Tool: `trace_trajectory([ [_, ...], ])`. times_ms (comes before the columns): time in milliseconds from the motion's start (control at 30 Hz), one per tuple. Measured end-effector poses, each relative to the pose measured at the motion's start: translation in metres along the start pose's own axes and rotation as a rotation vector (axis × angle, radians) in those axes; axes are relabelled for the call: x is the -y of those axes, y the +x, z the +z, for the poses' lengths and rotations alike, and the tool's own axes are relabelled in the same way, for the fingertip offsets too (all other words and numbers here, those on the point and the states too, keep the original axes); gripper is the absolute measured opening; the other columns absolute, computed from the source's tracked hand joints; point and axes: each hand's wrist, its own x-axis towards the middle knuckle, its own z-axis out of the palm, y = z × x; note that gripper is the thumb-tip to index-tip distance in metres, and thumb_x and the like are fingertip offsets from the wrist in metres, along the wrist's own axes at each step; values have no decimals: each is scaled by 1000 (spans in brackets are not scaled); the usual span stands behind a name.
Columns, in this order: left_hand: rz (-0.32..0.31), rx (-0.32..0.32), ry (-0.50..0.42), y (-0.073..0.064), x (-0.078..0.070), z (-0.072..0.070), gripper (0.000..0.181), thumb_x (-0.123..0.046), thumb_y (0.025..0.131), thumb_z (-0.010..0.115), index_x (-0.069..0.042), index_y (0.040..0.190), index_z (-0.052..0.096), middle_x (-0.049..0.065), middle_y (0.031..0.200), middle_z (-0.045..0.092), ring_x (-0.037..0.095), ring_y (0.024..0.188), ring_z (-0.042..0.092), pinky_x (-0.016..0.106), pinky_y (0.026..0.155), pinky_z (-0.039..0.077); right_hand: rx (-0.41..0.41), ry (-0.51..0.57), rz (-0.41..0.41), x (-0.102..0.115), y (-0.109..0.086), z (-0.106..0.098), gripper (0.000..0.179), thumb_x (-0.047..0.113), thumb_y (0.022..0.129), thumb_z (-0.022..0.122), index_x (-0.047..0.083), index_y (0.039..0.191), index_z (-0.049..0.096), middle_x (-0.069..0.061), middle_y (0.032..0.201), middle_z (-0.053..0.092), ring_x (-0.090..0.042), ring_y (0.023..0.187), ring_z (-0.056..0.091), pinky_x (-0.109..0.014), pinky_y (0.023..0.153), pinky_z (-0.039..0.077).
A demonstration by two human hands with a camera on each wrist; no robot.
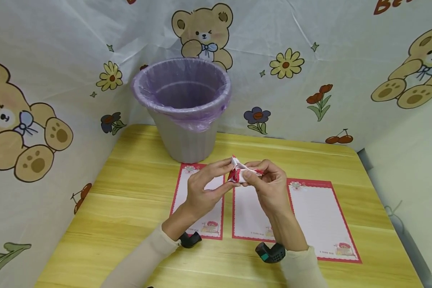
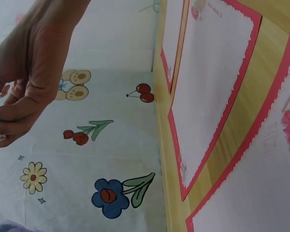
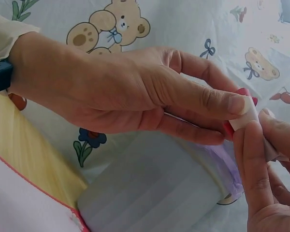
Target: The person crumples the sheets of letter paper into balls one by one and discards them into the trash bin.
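Observation:
A small folded piece of white paper with red edges (image 1: 242,175) is held up between both hands, above the sheets lying on the table. My left hand (image 1: 203,194) pinches its left side between thumb and fingers. On the other side my right hand (image 1: 271,188) grips it, the thumb pressed on its face. In the right wrist view the right thumb lies on the white folded paper (image 3: 244,118), and the left hand's fingers (image 3: 253,164) meet it from below. The left wrist view catches mostly the right hand (image 2: 31,82); the paper is almost out of frame there.
Three red-bordered sheets lie in a row on the wooden table (image 1: 129,208): a left sheet (image 1: 201,216), a middle sheet (image 1: 250,214) and a right sheet (image 1: 320,216). Behind them stands a grey bin (image 1: 189,140) lined with a purple bag (image 1: 196,120), near a bear-printed cloth (image 1: 266,24).

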Motion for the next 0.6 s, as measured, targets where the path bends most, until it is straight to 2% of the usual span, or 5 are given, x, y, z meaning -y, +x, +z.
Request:
trace_trajectory([
  [133, -46, 43, -67, 2, 1, -3, 45, 3, 75, 93, 4, 117, 77, 27, 131, 73, 34, 114, 79, 34, 97, 65, 17, -41, 16, -1, -1, -3, 19, -7, 95, 76, 12, 92, 75, -2, 107, 80, -13, 82, 77, -23, 71, 67],
  [233, -84, 61, -101, 3, 1, -6, 45, 5, 73, 94, 2, 115, 80, 25, 133, 73, 32, 117, 78, 34, 99, 65, 35, -26, 30, -3, -2, -6, 19, -8, 96, 75, 10, 91, 75, -3, 107, 80, -13, 81, 78, -24, 71, 67],
  [433, -41, 16, -122, 8, 3, -7, 33, 8, 71, 94, -1, 101, 84, 22, 117, 78, 28, 106, 79, 33, 90, 67, 87, 0, 60, -4, -1, -7, 26, -15, 96, 67, 9, 94, 78, -2, 108, 80, -13, 79, 79, -25, 70, 67],
  [600, -8, 20, -147, 9, 0, -6, 28, 15, 74, 89, 0, 96, 82, 20, 108, 76, 28, 95, 78, 31, 85, 68, 109, 23, 69, -4, 0, -6, 22, -12, 96, 69, 9, 92, 77, -3, 108, 80, -14, 79, 79, -25, 69, 67],
])
